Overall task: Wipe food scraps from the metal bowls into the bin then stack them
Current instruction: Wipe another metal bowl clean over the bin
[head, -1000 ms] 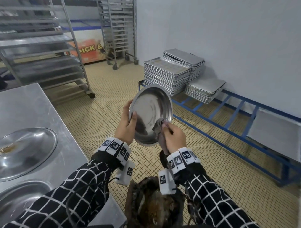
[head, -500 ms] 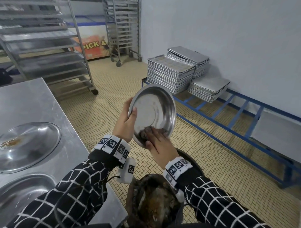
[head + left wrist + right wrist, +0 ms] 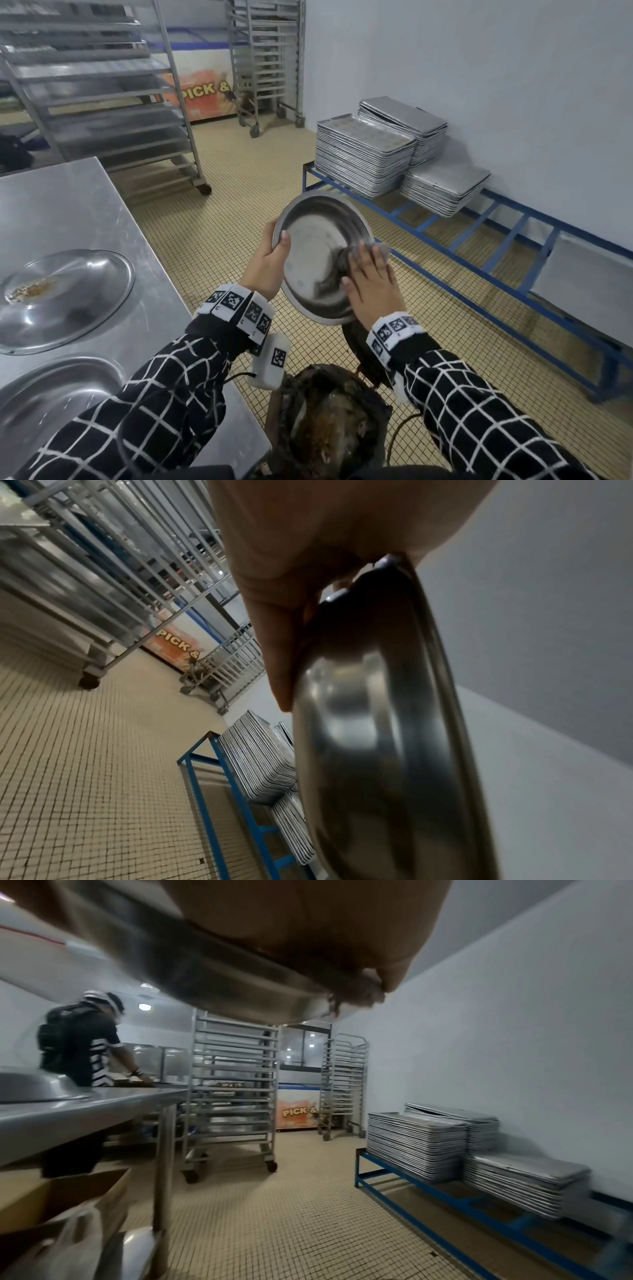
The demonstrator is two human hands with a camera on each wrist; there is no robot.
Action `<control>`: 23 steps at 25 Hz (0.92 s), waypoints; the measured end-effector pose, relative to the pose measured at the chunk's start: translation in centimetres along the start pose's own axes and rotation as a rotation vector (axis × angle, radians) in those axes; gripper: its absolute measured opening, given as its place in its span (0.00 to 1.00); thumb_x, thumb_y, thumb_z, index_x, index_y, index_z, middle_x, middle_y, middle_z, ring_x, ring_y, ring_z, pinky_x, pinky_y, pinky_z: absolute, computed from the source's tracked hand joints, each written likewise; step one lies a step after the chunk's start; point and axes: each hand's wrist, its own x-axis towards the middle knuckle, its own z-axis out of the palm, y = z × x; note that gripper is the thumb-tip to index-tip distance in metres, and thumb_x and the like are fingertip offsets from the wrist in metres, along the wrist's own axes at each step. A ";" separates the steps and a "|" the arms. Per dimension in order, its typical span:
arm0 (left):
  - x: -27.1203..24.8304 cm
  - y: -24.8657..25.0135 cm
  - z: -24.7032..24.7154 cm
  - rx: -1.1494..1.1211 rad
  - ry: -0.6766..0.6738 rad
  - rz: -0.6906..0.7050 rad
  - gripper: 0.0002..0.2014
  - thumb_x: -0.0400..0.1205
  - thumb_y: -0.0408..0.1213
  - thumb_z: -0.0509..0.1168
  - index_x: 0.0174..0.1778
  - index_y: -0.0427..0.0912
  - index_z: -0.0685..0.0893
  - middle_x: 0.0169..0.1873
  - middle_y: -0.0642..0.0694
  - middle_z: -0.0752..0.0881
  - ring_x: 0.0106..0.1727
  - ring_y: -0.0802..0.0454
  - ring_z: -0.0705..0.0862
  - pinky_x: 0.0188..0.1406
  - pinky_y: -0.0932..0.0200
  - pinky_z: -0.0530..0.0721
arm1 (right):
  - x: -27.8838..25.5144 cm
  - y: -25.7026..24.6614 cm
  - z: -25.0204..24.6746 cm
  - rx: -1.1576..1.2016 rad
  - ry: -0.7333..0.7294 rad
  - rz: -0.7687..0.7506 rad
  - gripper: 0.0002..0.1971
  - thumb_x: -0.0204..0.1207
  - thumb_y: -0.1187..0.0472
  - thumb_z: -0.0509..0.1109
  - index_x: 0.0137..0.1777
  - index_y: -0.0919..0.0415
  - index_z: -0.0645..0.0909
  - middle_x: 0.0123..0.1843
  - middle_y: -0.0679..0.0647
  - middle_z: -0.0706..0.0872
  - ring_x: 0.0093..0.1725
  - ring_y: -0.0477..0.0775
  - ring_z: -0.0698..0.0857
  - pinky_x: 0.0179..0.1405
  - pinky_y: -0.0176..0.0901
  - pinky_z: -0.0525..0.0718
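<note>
We hold the bowl (image 3: 318, 253) tilted on edge above the bin (image 3: 325, 428), its open face turned toward us and to the right, its lower rim hanging just over the bin's mouth, so whatever is wiped downward should drop straight in. Our left hand (image 3: 269, 263) clamps the bowl's left rim, thumb hooked over the inside edge and fingers (image 3: 277, 653) spread along the back, as the left wrist view shows. Our right hand (image 3: 371, 284) lies with fingers nearly straight, pressing a grey cloth (image 3: 342, 263) against the right inner wall; the cloth's far end peeps past the rim. The right hand is the working one and sits on the bin side of the bowl, so we judge the next stroke runs from the right wall down toward the lower rim. Compared with half a second ago, the right hand has climbed from the bowl's bottom edge to its right side, and the bowl has swung a little to the right with it. A second ago the same hand was bunched round the cloth low in the bowl. On the desk (image 3: 68, 205) to our left two more bowls wait, the farther one (image 3: 65, 298) carrying scraps (image 3: 30, 289), the nearer one (image 3: 48, 394) partly hidden by our sleeve.
</note>
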 end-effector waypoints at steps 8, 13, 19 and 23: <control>0.5 -2.3 -1.5 -0.157 -0.131 -0.240 0.16 0.86 0.50 0.56 0.68 0.51 0.75 0.49 0.40 0.87 0.46 0.37 0.86 0.57 0.34 0.83 | 1.8 0.6 -2.9 0.575 0.131 0.248 0.27 0.80 0.51 0.65 0.78 0.55 0.63 0.75 0.57 0.71 0.63 0.51 0.79 0.51 0.41 0.79; 0.4 -2.0 -2.2 -0.212 -0.213 -0.269 0.14 0.85 0.44 0.59 0.66 0.48 0.76 0.43 0.43 0.87 0.37 0.47 0.87 0.40 0.51 0.88 | 0.7 1.0 -3.5 0.757 0.105 0.424 0.08 0.79 0.55 0.68 0.53 0.55 0.75 0.43 0.47 0.83 0.38 0.44 0.82 0.27 0.30 0.71; -0.5 -3.7 0.0 -0.204 -0.059 -0.098 0.32 0.79 0.34 0.69 0.76 0.50 0.62 0.58 0.41 0.84 0.50 0.44 0.90 0.45 0.50 0.89 | 0.9 -0.3 -3.4 0.940 0.331 0.769 0.14 0.80 0.57 0.67 0.61 0.64 0.74 0.50 0.54 0.82 0.44 0.51 0.81 0.29 0.32 0.73; -1.2 -4.5 1.3 -0.224 0.026 -0.176 0.26 0.81 0.30 0.63 0.75 0.44 0.66 0.55 0.43 0.83 0.51 0.48 0.86 0.44 0.57 0.87 | 0.5 -2.1 -3.0 0.969 0.347 0.720 0.12 0.83 0.55 0.62 0.59 0.63 0.73 0.46 0.50 0.80 0.39 0.47 0.80 0.29 0.31 0.72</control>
